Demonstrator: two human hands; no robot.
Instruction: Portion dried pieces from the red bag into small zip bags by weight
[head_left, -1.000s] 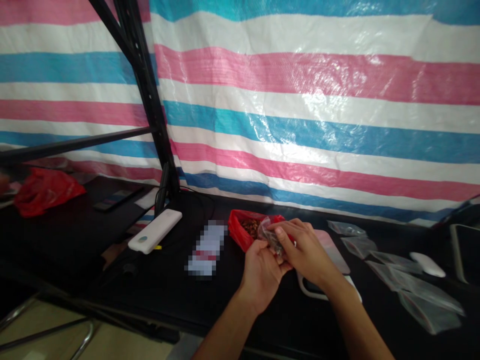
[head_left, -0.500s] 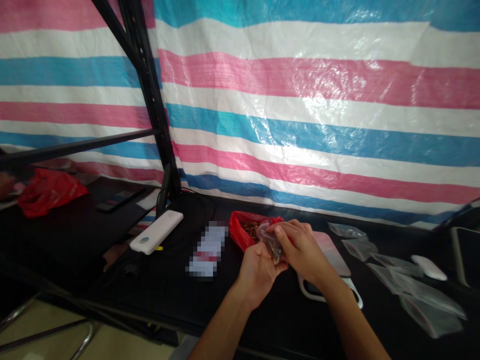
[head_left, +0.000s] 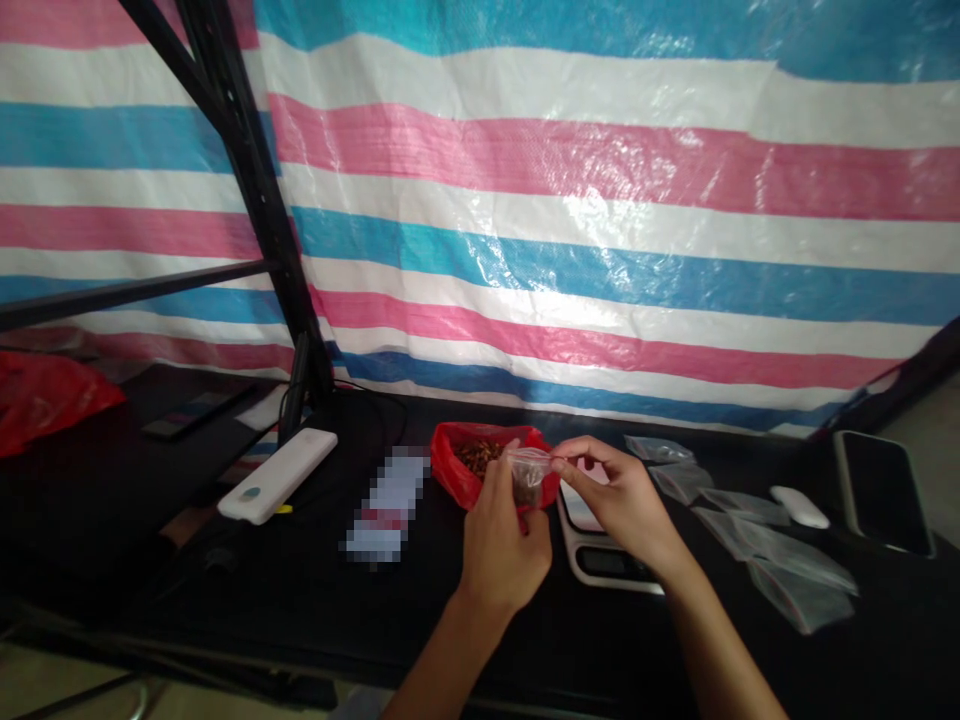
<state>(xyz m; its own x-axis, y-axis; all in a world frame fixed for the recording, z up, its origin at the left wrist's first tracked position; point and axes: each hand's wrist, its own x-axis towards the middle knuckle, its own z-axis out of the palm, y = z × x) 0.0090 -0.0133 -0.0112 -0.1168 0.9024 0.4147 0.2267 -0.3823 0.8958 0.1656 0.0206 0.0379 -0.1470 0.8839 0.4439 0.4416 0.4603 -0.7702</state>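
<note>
No text, label or number can be read anywhere in view.

Both hands (head_left: 559, 510) raised, fingertips pinched together

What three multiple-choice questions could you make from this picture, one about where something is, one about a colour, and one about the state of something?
1. Where is the white power bank?
A. left of the red bag
B. on the scale
C. among the empty bags at the right

2. What colour is the bag of brown bits behind the hands?
A. blue
B. red
C. black

3. How is the small clear bag held?
A. lying flat on the table
B. pinched by both hands
C. hanging from the rack

Answers:
1 A: the power bank lies on the black table, left of the red bag.
2 B: its plastic is plainly red.
3 B: the left hand and the right hand both grip it above the table, near the scale.
</note>
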